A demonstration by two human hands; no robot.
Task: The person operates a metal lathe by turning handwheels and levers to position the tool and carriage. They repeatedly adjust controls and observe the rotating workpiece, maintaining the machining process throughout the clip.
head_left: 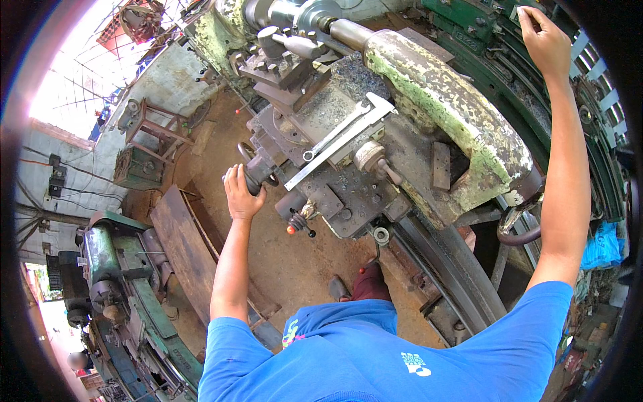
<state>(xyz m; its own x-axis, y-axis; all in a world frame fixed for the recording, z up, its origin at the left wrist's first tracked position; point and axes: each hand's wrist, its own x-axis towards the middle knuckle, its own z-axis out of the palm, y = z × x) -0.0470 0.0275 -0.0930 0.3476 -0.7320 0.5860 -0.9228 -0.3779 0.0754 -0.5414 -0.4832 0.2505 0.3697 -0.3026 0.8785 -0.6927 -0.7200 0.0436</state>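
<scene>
On the left of the lathe carriage point(328, 201), my left hand point(241, 193) is closed round the grey hub of a handwheel point(271, 178). My right arm reaches far out to the right. There my right hand point(546, 45) is raised with curled fingers, in front of a green machine; what it holds, if anything, cannot be made out. A long steel caliper point(341, 149) lies slantwise across the carriage, with a wrench point(335, 134) alongside it. Beyond them stands the tool post point(278, 63), topped by a handle. The tailstock point(449, 100), with flaking pale green paint, is on the right.
A chuck point(301, 12) sits at the far end of the lathe. Lathe bed rails point(449, 275) run toward the lower right, near my body. Another green lathe point(134, 281) stands at left beside a brown metal sheet point(184, 221). A blue bag point(603, 246) lies at right.
</scene>
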